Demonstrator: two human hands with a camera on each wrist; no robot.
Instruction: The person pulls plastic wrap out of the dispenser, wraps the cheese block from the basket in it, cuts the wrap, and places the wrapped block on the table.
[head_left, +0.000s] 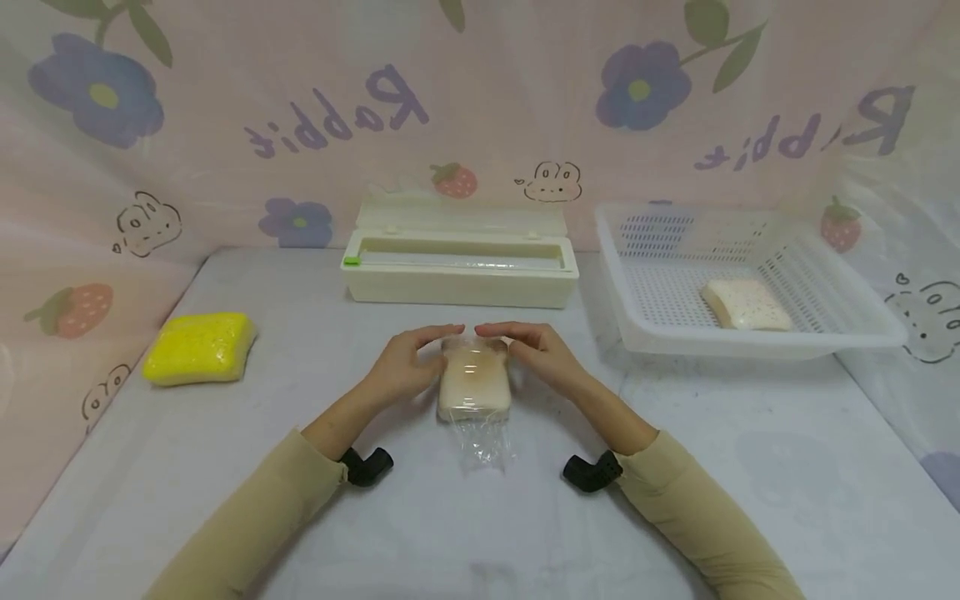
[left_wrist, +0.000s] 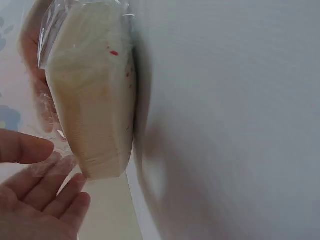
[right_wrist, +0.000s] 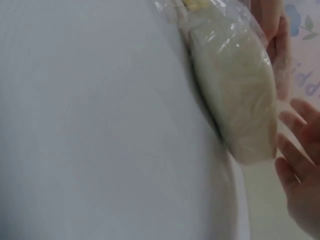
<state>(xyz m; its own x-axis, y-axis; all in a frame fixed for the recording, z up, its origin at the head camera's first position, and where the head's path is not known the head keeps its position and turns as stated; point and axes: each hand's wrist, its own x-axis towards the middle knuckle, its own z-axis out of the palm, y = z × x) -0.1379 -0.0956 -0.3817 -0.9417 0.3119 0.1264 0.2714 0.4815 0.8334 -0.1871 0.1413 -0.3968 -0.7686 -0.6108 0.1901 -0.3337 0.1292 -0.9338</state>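
A bread slice point(head_left: 474, 379) in clear plastic film lies on the table in the middle of the head view. A loose tail of film point(head_left: 483, 446) spreads from its near end. My left hand point(head_left: 408, 364) is at its far left corner. In the left wrist view, the thumb stands apart from the fingers point(left_wrist: 65, 195), and film lies over the fingertips. At the far right corner is my right hand point(head_left: 545, 354). Its extended fingers point(right_wrist: 295, 165) reach the bread's end in the right wrist view; whether they press on it I cannot tell.
Behind the hands stands a cream box point(head_left: 461, 287), lid raised, with a roll of film inside. A white perforated basket point(head_left: 757, 343) at the right holds another wrapped bread slice point(head_left: 747, 305). At the left lies a yellow block point(head_left: 199, 348) with a shiny surface. Patterned cloth hangs around the table.
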